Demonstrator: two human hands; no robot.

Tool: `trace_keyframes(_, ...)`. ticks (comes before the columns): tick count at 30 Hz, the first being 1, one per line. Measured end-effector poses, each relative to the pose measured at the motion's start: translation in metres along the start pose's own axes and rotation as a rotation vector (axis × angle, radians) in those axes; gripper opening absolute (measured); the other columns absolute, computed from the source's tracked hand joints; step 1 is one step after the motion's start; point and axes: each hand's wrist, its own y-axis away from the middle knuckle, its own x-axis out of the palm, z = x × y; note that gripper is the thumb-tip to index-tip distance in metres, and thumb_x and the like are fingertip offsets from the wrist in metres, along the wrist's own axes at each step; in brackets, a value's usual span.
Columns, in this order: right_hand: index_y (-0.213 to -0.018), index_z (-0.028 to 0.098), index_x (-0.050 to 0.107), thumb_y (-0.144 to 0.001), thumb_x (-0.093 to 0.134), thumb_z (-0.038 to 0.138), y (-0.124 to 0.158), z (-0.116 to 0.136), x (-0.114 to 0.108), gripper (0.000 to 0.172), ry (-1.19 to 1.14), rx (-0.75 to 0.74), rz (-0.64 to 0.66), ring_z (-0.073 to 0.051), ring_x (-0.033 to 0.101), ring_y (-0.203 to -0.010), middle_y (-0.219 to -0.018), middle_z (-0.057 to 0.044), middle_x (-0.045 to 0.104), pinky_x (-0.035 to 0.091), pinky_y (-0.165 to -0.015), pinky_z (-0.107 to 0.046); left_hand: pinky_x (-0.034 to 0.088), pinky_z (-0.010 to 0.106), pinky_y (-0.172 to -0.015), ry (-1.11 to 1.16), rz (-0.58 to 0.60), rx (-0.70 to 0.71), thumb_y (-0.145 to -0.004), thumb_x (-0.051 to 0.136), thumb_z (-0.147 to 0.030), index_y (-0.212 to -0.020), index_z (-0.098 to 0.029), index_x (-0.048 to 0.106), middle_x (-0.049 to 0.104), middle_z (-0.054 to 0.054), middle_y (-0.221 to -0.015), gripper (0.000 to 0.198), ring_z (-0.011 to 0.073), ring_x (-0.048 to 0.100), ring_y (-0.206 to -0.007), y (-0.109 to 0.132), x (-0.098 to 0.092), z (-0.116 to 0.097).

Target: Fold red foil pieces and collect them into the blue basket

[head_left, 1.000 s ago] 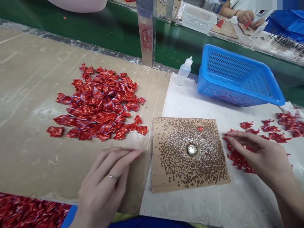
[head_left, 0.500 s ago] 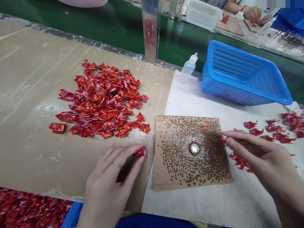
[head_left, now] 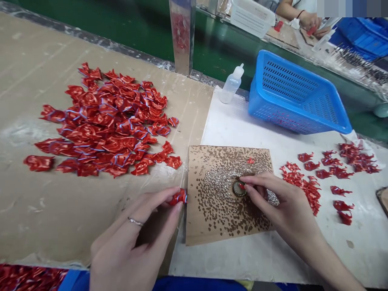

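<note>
My left hand (head_left: 133, 234) pinches a crumpled red foil piece (head_left: 178, 197) between thumb and fingers, at the edge of a speckled brown board (head_left: 227, 218). My right hand (head_left: 281, 202) holds a small red scrap (head_left: 241, 186) between its fingertips, over a round metal-rimmed disc (head_left: 239, 188) at the board's centre. The scrap partly hides the disc. Glittery brown flecks cover the board. A large heap of red foil pieces with blue lines (head_left: 103, 125) lies on the tan cardboard (head_left: 45, 210) left of my left hand.
A blue perforated basket (head_left: 295, 97) and a plastic squeeze bottle (head_left: 230, 85) stand beyond the board, with loose red foil pieces (head_left: 330, 173) to the right. A steel post (head_left: 182, 36) rises behind. A co-worker's hands (head_left: 309, 22) work at a far bench beside a white basket (head_left: 251, 16).
My right hand has moved left from the board's right edge to the central disc, carrying the red scrap. My left hand now grips its foil piece more firmly. The view has shifted slightly.
</note>
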Motion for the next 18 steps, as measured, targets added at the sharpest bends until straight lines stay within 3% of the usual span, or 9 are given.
trace_keyframes(4, -0.103, 0.025, 0.086, -0.093, 0.071, 0.020, 0.002, 0.003, -0.003, 0.018, -0.043, 0.066, -0.042, -0.015, 0.068, -0.070, -0.089, -0.002, 0.079, 0.056, -0.063, -0.026, 0.060, 0.015, -0.095, 0.041, -0.004, -0.026, -0.097, 0.073, -0.026, -0.118, -0.031, 0.075, 0.078, -0.008, -0.107, 0.022, 0.0078, 0.074, -0.091, 0.000, 0.003, -0.006)
trace_keyframes(10, -0.102, 0.040, 0.088, -0.090, 0.084, 0.041, 0.009, -0.001, -0.014, 0.013, -0.358, 0.449, -0.002, -0.014, 0.067, -0.071, -0.086, 0.000, 0.081, 0.050, -0.058, -0.020, 0.063, 0.013, -0.088, 0.086, -0.001, 0.011, -0.098, 0.071, -0.027, -0.113, -0.031, 0.075, 0.080, -0.008, -0.103, 0.016, 0.0066, 0.076, -0.084, -0.003, 0.013, -0.023)
trace_keyframes(14, -0.099, 0.040, 0.088, -0.081, 0.093, 0.055, 0.014, -0.003, -0.017, 0.024, -0.583, 0.620, 0.002, -0.011, 0.062, -0.072, -0.081, 0.001, 0.079, 0.049, -0.062, -0.015, 0.060, 0.008, -0.088, 0.131, 0.048, 0.068, -0.098, 0.070, -0.021, -0.115, -0.028, 0.071, 0.081, -0.009, -0.101, 0.018, 0.0037, 0.076, -0.083, -0.002, 0.023, -0.035)
trace_keyframes(18, -0.098, 0.037, 0.087, -0.079, 0.096, 0.053, 0.016, 0.000, -0.017, 0.026, -0.712, 0.661, 0.020, -0.010, 0.061, -0.071, -0.077, 0.001, 0.075, 0.049, -0.063, -0.013, 0.057, 0.005, -0.092, 0.162, 0.051, 0.102, -0.098, 0.069, -0.016, -0.118, -0.026, 0.069, 0.081, -0.008, -0.099, 0.023, 0.0014, 0.075, -0.081, -0.002, 0.033, -0.042)
